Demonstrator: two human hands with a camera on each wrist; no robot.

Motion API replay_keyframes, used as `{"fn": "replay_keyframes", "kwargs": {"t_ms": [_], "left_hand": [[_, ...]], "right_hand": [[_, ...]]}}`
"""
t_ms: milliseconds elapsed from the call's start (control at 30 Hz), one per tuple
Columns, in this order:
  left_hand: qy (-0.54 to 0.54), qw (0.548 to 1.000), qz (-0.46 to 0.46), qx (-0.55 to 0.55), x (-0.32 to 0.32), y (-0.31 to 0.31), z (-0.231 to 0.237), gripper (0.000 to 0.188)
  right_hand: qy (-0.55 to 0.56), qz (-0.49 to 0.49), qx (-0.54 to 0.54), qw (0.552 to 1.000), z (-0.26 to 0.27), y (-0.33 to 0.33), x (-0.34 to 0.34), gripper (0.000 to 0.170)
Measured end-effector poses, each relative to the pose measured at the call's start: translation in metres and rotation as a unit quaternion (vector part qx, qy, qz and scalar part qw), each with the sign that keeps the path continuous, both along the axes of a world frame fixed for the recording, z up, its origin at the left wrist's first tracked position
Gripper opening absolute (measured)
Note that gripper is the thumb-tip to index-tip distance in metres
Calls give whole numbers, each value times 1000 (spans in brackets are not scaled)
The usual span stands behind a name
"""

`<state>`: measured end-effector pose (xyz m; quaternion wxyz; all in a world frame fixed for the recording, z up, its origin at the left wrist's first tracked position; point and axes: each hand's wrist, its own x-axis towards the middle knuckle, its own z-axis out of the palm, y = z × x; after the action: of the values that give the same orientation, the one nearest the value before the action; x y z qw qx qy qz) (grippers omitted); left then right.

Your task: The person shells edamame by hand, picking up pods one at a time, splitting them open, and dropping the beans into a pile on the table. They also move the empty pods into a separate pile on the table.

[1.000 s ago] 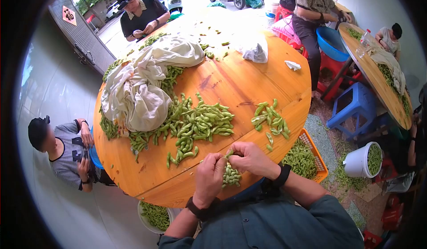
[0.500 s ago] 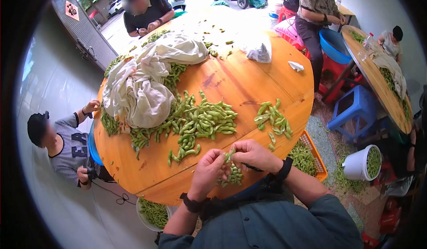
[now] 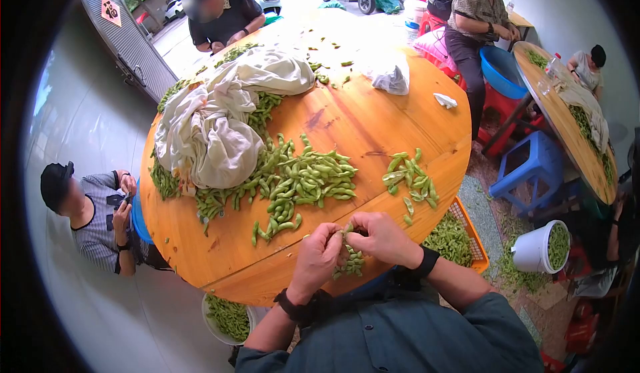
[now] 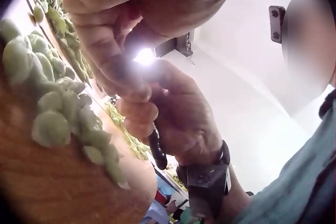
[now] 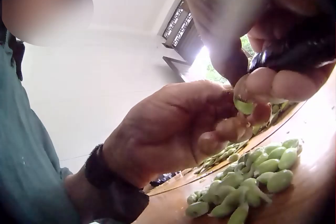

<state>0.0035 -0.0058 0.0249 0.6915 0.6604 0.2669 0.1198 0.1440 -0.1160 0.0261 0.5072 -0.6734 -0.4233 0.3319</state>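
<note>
One green pod (image 3: pixel 347 228) is held above the near edge of the desk (image 3: pixel 407 130), pinched by the fingertips of the left hand (image 3: pixel 315 250) and met by those of the right hand (image 3: pixel 381 236), in whose curled fingers a dark object (image 5: pixel 294 45) is also gripped. Most of the pod is hidden by the fingers; how far it is opened cannot be told. Shelled beans (image 5: pixel 247 184) are heaped on the desk just below the hands, and loose pods (image 3: pixel 310 178) are spread farther off. The pod is judged very light, with a pliant skin likely to split along its seam; its contents are judged smooth, slippery if moist, and easily bruised. Hold should be taken near the pod's ends, by light pinch, with hard squeezing of the middle avoided.
</note>
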Motion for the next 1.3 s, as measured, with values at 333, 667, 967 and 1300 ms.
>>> {"fn": "replay_keyframes", "kwargs": {"t_ms": [333,667,967,1300], "left_hand": [[3,1000,-18,13,-2,3,-6,16],[-4,963,-28,269,-1,0,3,16],[8,996,-4,84,-2,5,-5,18],[14,1000,-3,-25,-6,4,2,15]], "right_hand": [[85,-18,10,996,-4,0,-1,23],[-111,-25,21,993,-3,-2,-6,13],[185,-15,-20,982,0,-5,3,11],[58,-53,-1,997,-5,-1,-2,18]]}}
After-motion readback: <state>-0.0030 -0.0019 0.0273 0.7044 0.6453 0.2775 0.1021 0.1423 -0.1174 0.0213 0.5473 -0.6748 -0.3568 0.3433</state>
